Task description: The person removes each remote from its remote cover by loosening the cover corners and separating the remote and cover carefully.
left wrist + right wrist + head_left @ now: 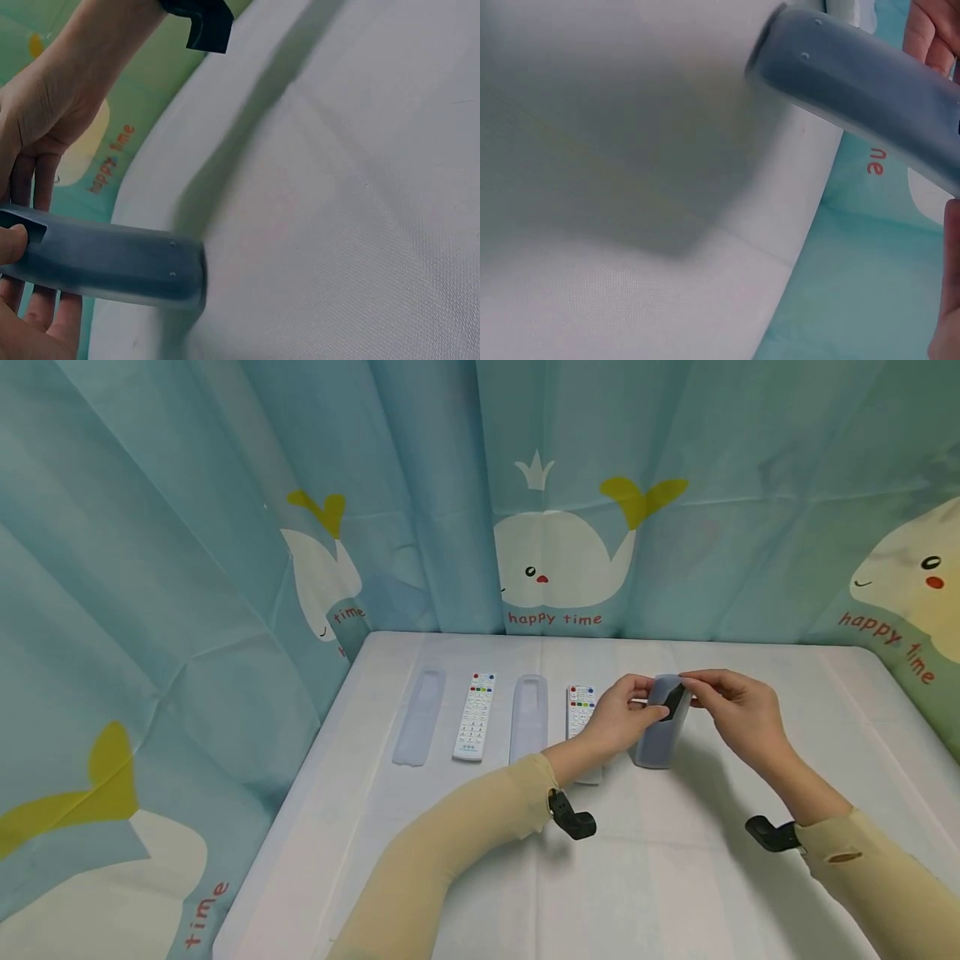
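Observation:
Toward the right of the table, a dark remote control in a translucent bluish cover [654,747] stands tilted up, its lower end close over the tabletop. My left hand [617,718] grips its upper part from the left, the thumb over a black patch [673,700] in the cover's opening. From the right, my right hand [742,706] pinches the upper edge of the cover with thumb and fingers. In the left wrist view the covered remote [120,259] shows its rounded back; in the right wrist view its lower end [855,71] is plain.
A white remote [581,706], partly behind my left hand, lies nearest. Farther left lie a translucent cover [529,718], another white remote [474,718] and a second translucent cover [418,718]. The white table [637,877] meets a blue whale-print curtain [420,527] at its back edge.

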`<control>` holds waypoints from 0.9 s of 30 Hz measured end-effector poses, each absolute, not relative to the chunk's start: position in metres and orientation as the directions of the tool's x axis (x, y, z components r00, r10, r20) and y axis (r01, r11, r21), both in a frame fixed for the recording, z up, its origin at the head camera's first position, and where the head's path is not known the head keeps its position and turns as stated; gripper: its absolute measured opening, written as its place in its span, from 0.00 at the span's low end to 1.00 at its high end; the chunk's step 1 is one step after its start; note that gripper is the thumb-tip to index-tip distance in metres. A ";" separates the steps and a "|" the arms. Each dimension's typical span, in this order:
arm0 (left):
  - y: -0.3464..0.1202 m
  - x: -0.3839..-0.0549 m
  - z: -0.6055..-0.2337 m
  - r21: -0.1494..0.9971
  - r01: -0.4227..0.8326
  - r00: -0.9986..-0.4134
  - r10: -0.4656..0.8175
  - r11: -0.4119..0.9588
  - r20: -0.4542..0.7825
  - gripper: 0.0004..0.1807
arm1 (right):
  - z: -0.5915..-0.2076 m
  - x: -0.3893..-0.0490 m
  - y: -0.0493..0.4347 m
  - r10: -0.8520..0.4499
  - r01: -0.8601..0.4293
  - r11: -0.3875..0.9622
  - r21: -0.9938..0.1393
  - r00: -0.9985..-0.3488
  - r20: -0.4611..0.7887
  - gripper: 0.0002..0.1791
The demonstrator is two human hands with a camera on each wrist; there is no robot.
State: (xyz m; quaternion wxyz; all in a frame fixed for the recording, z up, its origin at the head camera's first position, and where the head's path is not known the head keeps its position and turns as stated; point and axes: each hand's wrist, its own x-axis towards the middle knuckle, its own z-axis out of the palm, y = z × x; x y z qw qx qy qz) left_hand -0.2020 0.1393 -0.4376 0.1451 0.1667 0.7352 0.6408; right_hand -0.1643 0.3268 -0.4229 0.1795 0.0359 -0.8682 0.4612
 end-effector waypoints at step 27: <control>0.138 -0.206 -0.442 0.980 0.106 -0.888 0.460 0.171 0.016 0.24 | -0.418 -0.183 0.347 -0.015 -0.014 0.118 -0.993 -1.000 0.013 0.11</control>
